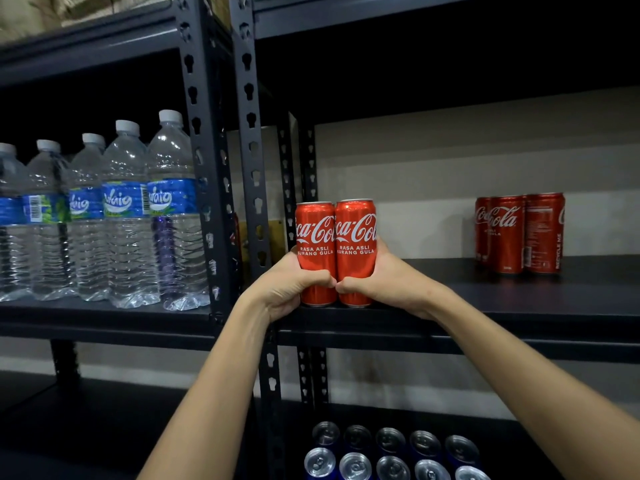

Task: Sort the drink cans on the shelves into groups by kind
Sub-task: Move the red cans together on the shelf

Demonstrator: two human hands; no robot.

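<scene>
Closest to us, down low on the bottom shelf [519, 441], we see 2 rows of blue cans [391, 455]. We look down on their shiny silver tops.

Our 2 arms reach up from there to the middle shelf [519, 306]. Our left hand [287, 285] wraps around the left red can [316, 237]. Our right hand [384, 277] wraps around the right red can [356, 237]. Each hand holds its can tight, with the thumb curled across the front. Our 2 thumbs touch in the middle. The 2 cans stand up straight, side by side and touching. They sit at the front left edge of the middle shelf, just beside the dark metal post [251, 161]. Both say Coca-Cola in white letters.

To the left of the post, on the next rack, we see 5 water bottles [128, 216] in a row. They are clear, with white caps and blue labels.

Farther back and to the right on the same middle shelf, well apart from our hands, stands a small group of red cans [519, 233]. We can count 3 of them, close together. Behind them is a pale wall [450, 161].
</scene>
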